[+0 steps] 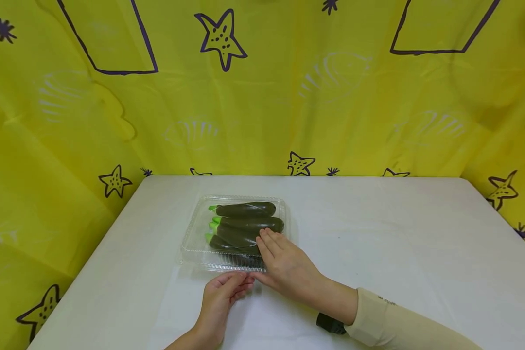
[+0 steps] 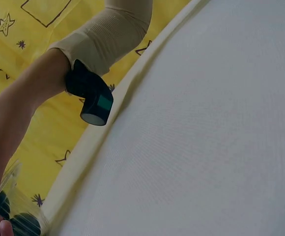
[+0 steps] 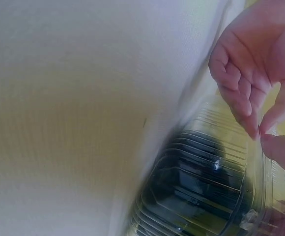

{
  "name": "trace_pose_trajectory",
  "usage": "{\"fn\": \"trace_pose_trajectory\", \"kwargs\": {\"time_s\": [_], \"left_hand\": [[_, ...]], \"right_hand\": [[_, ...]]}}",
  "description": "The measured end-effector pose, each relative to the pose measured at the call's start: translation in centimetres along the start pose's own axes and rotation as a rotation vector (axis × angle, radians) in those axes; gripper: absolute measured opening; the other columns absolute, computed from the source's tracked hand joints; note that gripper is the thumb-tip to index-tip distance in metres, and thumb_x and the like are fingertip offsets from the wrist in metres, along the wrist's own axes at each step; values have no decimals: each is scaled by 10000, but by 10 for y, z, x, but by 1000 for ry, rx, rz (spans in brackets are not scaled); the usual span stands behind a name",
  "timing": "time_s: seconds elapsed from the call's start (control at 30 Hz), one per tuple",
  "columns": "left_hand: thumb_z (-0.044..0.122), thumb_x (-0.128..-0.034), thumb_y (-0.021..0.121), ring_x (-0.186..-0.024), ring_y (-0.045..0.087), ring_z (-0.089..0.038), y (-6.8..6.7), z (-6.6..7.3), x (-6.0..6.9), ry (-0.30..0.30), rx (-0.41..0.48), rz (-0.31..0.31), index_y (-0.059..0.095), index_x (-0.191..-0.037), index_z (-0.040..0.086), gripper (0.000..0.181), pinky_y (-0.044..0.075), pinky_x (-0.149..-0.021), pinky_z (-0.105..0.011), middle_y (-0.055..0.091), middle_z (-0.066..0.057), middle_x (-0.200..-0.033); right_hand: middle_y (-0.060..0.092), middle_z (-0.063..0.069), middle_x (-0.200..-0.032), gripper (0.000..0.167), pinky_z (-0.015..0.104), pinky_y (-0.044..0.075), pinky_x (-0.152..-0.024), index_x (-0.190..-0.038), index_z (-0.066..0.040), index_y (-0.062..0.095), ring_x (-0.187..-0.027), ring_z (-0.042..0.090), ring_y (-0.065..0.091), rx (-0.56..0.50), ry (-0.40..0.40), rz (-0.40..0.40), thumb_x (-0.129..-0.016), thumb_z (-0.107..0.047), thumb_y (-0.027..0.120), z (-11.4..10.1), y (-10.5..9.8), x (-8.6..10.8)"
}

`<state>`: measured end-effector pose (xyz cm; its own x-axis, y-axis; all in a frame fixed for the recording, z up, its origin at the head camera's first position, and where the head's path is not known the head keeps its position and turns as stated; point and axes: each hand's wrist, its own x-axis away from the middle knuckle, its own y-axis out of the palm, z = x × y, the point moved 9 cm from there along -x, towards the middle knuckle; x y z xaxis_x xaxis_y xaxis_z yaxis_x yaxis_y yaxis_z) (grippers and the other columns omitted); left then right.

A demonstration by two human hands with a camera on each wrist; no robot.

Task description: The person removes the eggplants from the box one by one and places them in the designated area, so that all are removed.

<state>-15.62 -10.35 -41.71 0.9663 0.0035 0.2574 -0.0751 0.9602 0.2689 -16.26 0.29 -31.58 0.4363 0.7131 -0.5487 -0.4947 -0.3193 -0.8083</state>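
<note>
A clear plastic clamshell box [image 1: 193, 236] lies on the white table [image 1: 376, 233], just short of twelve o'clock from the person, its lid down over four dark eggplants [image 1: 247, 224] whose green stems point to nine o'clock. The left hand [image 1: 218, 299] works at the box's six o'clock edge, thumb and forefinger pinching the front rim [image 3: 262, 182]; its other fingers curl in loosely. The right hand [image 1: 290, 267] comes in from four o'clock, its fingers straight and close together, resting flat on the lid above the blunt ends of the eggplants, while its thumb reaches down to the same rim and meets the left fingertips. The step in hand appears to be working the closure at that near edge, with the right hand steadying the top. Glare on the clear plastic makes it hard to tell whether the two rims are fully locked there or only lying together. If they are loose, the next move calls for a firm squeeze along the edge from six towards five o'clock, with light pressure above so that the thin lid does not buckle onto the eggplants
</note>
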Motion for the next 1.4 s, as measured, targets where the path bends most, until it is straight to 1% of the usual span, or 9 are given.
{"fn": "trace_pose_trajectory", "kwargs": {"time_s": [0.27, 0.37, 0.57, 0.67, 0.77, 0.87, 0.97, 1.03, 1.4], "left_hand": [[93, -881, 564, -782, 647, -130, 5, -2, -2, 10, 10, -2, 637, -917, -16, 136, 486, -682, -211, 682, -41, -828], [82, -887, 548, -790, 647, -129, 7, -2, -3, 28, 28, 5, 623, -919, -19, 129, 495, -713, -227, 680, -45, -837], [85, -911, 500, -834, 639, -128, 9, -5, -2, 46, 92, 52, 557, -940, -3, 109, 498, -778, -267, 655, -55, -864], [76, -910, 487, -843, 638, -141, 9, -6, 0, 68, 115, 78, 530, -937, 0, 92, 496, -780, -272, 650, -67, -870], [66, -907, 484, -854, 640, -154, 10, -7, 0, 86, 126, 93, 520, -928, 7, 72, 494, -777, -272, 658, -78, -878], [60, -902, 483, -869, 641, -175, 11, -7, 0, 100, 115, 96, 526, -921, 1, 75, 494, -776, -279, 670, -96, -893], [54, -895, 486, -876, 644, -194, 11, -5, -1, 120, 100, 98, 545, -907, -7, 85, 497, -773, -286, 675, -112, -902], [45, -891, 488, -873, 649, -204, 11, -5, -2, 134, 97, 104, 562, -896, -14, 95, 499, -771, -290, 675, -118, -899], [9, -877, 482, -845, 660, -219, 7, -4, -2, 148, 111, 134, 568, -852, -16, 93, 508, -745, -294, 663, -126, -857]], "right_hand": [[576, 235, -1163, 701, 377, 409, -947, -1121, 109, 584, -1119, 310, 530, -3, -7, -18, -761, -481, 697, -1, 1, 0], [574, 236, -1165, 707, 373, 408, -949, -1123, 108, 581, -1119, 309, 530, -16, -21, -16, -747, -477, 711, 0, 0, 0], [572, 235, -1169, 687, 368, 409, -948, -1120, 96, 586, -1118, 305, 530, -33, -55, -7, -743, -461, 724, 1, -1, 0], [583, 235, -1148, 669, 365, 421, -934, -1104, 96, 595, -1098, 307, 544, -2, -99, 20, -751, -458, 716, -2, -1, 0], [612, 230, -1092, 595, 356, 446, -905, -1065, 89, 619, -1049, 306, 576, 84, -171, 78, -820, -452, 643, -5, -2, 1], [634, 220, -1041, 534, 345, 470, -871, -1027, 75, 641, -1003, 303, 602, 188, -236, 133, -949, -419, 452, -9, -4, 3], [641, 217, -1021, 577, 342, 482, -852, -1010, 70, 646, -982, 303, 611, 238, -263, 145, -1020, -345, 245, -11, -4, 3], [642, 217, -1014, 605, 341, 484, -847, -1004, 71, 647, -974, 302, 614, 251, -269, 142, -1028, -308, 175, -11, -4, 2], [643, 224, -986, 581, 336, 489, -835, -973, 97, 621, -948, 298, 620, 177, -209, 175, -1025, -302, 201, -7, -6, -1]]}}
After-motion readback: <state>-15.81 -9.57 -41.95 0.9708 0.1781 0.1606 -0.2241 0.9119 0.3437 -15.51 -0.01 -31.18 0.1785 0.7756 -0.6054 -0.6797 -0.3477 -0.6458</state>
